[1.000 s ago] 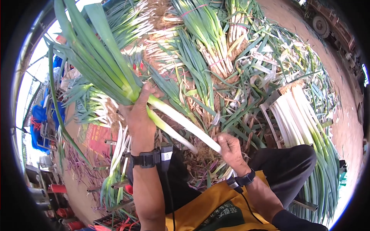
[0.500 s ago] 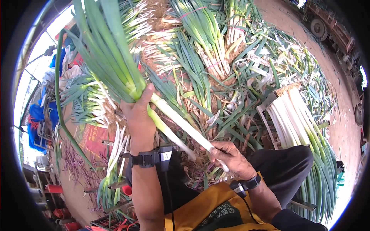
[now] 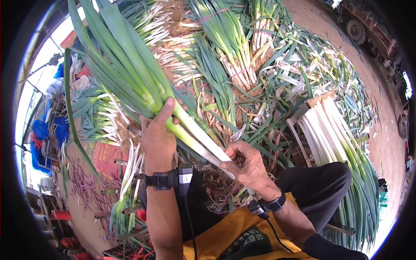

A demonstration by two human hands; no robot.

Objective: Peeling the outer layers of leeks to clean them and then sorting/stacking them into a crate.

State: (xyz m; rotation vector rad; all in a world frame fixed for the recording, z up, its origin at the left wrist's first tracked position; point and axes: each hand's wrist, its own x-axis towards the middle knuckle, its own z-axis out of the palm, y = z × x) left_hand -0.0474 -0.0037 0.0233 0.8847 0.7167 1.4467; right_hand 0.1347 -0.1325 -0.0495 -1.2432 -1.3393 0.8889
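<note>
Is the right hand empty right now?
No, the right hand is closed around the white lower stalks of the leek bunch that the left hand grips higher up.

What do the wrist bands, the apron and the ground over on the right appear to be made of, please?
Wrist bands: matt black, probably rubber or plastic straps, each carrying a small boxy device with a cable. Apron: yellow with a dull sheen and soft folds, likely coated fabric or plastic sheet. Ground: bare reddish-brown earth, dry and dusty-looking, strewn with green leaf trimmings.
</note>
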